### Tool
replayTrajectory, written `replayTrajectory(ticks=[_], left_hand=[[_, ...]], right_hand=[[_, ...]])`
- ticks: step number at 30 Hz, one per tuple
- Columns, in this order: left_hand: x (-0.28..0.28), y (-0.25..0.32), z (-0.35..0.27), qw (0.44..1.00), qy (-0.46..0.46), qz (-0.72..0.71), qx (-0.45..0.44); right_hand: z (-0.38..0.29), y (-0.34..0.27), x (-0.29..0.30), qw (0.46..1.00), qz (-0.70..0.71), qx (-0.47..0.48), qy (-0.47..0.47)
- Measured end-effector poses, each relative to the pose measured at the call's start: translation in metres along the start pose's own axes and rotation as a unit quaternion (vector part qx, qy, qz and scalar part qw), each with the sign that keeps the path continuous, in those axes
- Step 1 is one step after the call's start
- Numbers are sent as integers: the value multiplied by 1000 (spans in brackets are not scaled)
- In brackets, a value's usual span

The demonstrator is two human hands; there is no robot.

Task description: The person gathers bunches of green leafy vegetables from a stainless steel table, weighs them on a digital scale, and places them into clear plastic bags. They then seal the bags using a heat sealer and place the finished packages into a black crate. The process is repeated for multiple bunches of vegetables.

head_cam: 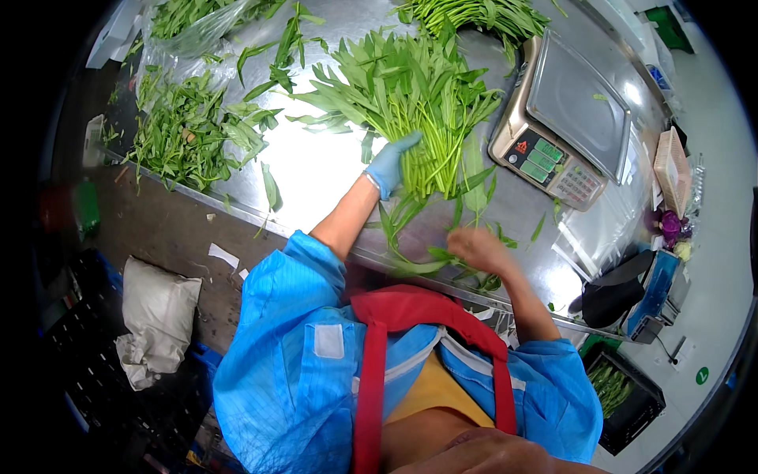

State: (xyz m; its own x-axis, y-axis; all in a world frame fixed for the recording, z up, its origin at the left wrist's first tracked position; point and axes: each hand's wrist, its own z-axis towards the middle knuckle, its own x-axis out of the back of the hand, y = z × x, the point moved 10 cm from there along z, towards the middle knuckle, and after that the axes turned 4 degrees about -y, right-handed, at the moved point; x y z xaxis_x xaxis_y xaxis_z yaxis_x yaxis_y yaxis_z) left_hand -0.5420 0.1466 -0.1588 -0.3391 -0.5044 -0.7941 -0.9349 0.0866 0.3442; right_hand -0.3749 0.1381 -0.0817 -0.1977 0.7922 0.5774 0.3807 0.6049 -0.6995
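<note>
A large bunch of leafy green vegetable with long stems [435, 139], like water spinach, lies on the steel table [320, 201]. My left hand [391, 166], in a blue glove, rests against the left side of its stems with the thumb laid over them; the fingers are partly hidden. Bare and blurred, my right hand [477, 249] is nearer the table's front edge, just below the cut stem ends and over loose leaves [414, 266]; whether it holds any of them is not clear. To the right of the bunch stands a digital scale [551, 160] with a metal pan [580, 106].
Loose leaves [183, 130] are heaped at the left beside a clear plastic bag [195, 41]. Another green bunch [479, 18] lies at the back. Plastic bags [610, 219], a pink basket [672, 169] and a blue device [654, 290] line the right side. A white sack [157, 320] sits lower left.
</note>
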Motion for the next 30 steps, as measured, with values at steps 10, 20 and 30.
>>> replayTrajectory(ticks=[10,20,30], left_hand=[[22,4,8,989,107,92,-33],[21,5,12,987,80,110,-83],[9,5,6,995,-6,86,-57]], right_hand=[[109,-62,82,928,-211,93,292],[110,-61,71,936,-188,93,282],[23,-45,-3,991,42,126,-25]])
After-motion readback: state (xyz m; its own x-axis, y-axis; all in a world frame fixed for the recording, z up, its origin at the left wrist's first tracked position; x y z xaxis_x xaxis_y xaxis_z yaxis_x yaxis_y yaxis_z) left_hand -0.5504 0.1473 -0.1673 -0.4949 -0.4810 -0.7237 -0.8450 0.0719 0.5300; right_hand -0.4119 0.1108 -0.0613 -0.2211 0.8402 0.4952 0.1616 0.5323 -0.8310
